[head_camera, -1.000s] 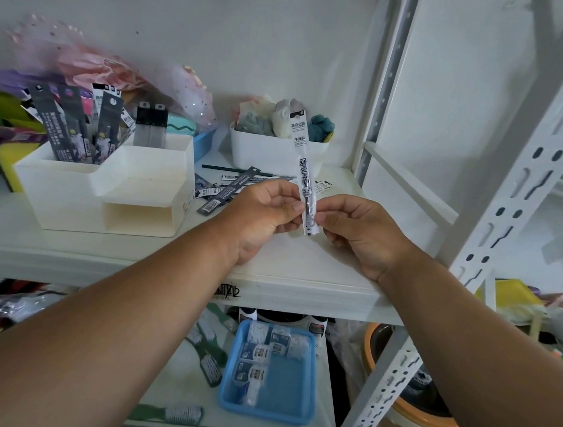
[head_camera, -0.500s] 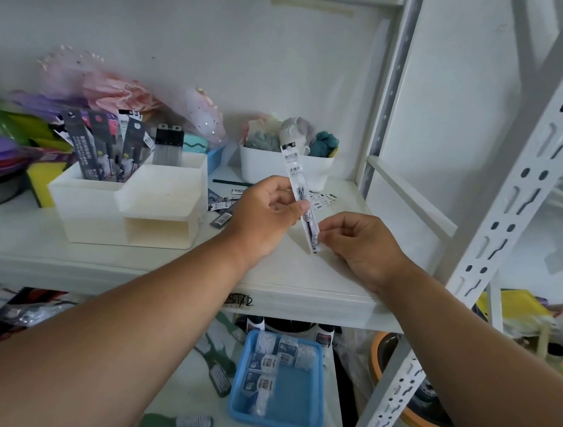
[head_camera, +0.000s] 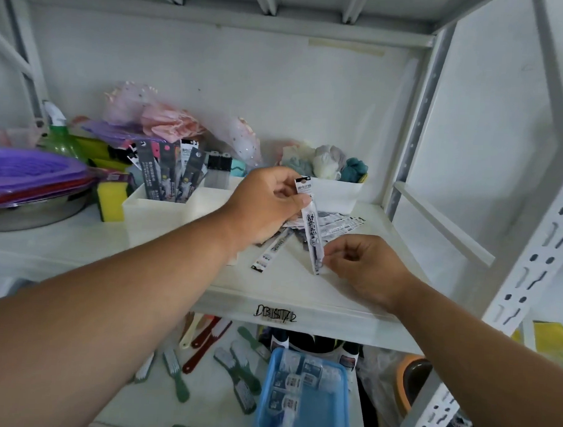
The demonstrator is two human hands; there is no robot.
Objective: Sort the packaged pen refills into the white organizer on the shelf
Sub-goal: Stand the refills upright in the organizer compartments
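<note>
Both hands hold one packaged pen refill above the shelf.
At frame centre the left hand (head_camera: 267,206) pinches the top of the refill packet (head_camera: 310,224) while the right hand (head_camera: 365,265) pinches its lower end; loose refills (head_camera: 334,222) lie on the shelf (head_camera: 270,290) behind, and the white organizer (head_camera: 164,208) stands centre-left holding dark packets.

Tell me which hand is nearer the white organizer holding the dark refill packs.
Left. The left hand hovers right beside the white organizer, pinching the white refill pack at its top. The right hand sits further right, at the pack's bottom.
</note>
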